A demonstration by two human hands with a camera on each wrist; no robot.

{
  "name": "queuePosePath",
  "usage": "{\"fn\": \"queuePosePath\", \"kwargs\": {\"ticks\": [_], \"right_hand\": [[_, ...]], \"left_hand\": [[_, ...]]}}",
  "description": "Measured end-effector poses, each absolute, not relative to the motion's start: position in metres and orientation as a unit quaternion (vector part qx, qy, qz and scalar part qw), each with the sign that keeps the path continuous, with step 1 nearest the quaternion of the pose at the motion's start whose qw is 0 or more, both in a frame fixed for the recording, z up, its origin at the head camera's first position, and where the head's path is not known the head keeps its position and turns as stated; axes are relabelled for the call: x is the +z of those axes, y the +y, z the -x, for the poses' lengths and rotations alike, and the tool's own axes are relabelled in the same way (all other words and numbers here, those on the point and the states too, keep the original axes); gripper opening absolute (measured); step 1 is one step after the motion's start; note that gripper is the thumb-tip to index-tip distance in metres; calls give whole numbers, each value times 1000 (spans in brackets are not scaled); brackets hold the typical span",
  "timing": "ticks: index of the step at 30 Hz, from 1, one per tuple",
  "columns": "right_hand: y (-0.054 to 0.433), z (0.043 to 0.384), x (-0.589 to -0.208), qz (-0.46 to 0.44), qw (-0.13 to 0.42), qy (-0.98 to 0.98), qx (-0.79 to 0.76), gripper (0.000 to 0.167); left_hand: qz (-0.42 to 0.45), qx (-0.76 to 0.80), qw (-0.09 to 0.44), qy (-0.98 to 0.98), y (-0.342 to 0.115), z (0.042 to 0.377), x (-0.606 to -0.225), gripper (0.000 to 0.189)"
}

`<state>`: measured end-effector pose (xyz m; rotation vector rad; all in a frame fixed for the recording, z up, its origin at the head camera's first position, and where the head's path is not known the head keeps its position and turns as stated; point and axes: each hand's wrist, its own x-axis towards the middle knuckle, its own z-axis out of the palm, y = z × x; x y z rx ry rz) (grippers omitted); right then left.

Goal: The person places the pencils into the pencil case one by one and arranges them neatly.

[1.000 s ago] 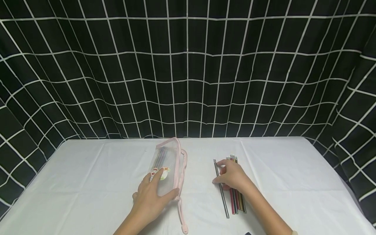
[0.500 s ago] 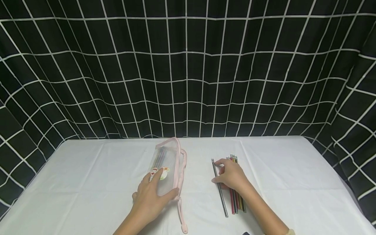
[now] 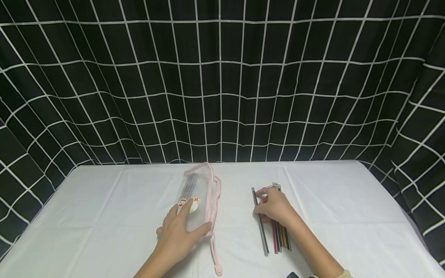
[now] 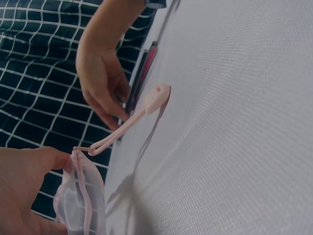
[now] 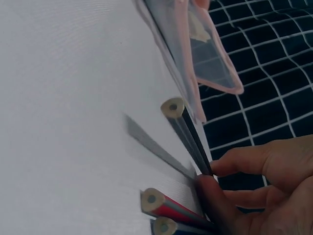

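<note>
My left hand (image 3: 177, 233) grips a translucent mesh pencil case (image 3: 196, 223) with pink edging, thumb on its zipped edge and fingers over its face. Several pencils show through the mesh, beside cartoon stickers. To the right, my right hand (image 3: 275, 206) pinches a dark grey pencil (image 3: 262, 233) between thumb and fingers. In the right wrist view this pencil's unsharpened end (image 5: 173, 107) is raised off the cloth, its shadow lying apart. Under and beside that hand lies a row of several pencils (image 3: 281, 238), red, dark and gold, partly hidden by the hand.
A pink zip strap (image 3: 215, 256) hangs from the case onto the white tablecloth (image 3: 104, 216). A small dark object (image 3: 293, 275) shows at the bottom edge, near the right forearm. Behind the table hangs a black curtain (image 3: 229, 108) with white grid lines.
The dark grey pencil's near end has shifted slightly left and come up off the cloth. My right thumb has moved in a little to the right. My left hand and the case stay still.
</note>
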<state>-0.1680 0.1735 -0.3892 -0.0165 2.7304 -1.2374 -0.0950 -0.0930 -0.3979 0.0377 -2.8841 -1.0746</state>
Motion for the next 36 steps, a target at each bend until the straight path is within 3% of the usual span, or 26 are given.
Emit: {"fn": "queuePosePath", "kwargs": {"ticks": [17,36], "right_hand": [[178,171,-385,-26,103,877,-469,51],[172,175,-369,-21,76,843,-533,52]], "left_hand": [[-16,-357,22,-934,-94,95,-398,87],[-19,-364,21,-931,-92,93,-396,86]]}}
